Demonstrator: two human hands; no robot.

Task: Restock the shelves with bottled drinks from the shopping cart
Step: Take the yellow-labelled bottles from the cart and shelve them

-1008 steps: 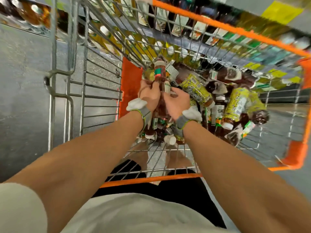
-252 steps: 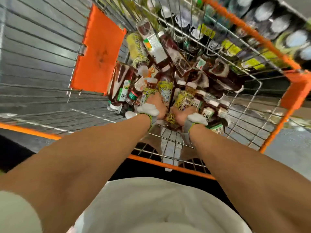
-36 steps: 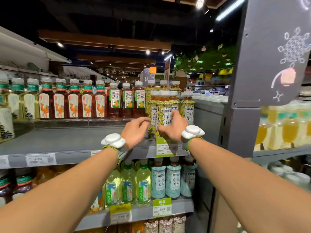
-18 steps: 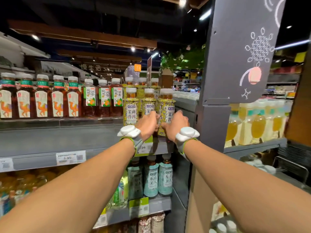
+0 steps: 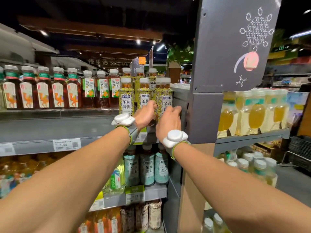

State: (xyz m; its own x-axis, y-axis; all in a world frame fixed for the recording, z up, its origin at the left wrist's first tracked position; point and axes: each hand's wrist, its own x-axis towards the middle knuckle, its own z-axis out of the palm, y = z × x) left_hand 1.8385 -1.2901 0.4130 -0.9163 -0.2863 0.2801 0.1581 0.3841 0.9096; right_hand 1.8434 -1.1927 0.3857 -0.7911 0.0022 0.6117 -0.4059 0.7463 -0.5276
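Yellow-patterned tea bottles with white caps stand at the right end of the grey upper shelf (image 5: 58,126). My left hand (image 5: 145,116) curls round the lower part of the middle yellow bottle (image 5: 143,93). My right hand (image 5: 169,121) wraps its fingers round the rightmost yellow bottle (image 5: 166,98), next to the grey end post (image 5: 203,115). A third yellow bottle (image 5: 126,96) stands free to the left of my hands. More of the same bottles stand behind. The shopping cart is out of view.
Dark tea bottles with orange-animal labels (image 5: 42,93) and orange-fruit labels (image 5: 102,91) line the back of the upper shelf. Pale blue bottles (image 5: 147,169) fill the shelf below. A neighbouring shelf (image 5: 252,137) on the right carries yellow drinks.
Both hands have moved slightly right and deeper along the shelf with the yellow bottles, now against the end post. The view has moved closer and turned right.
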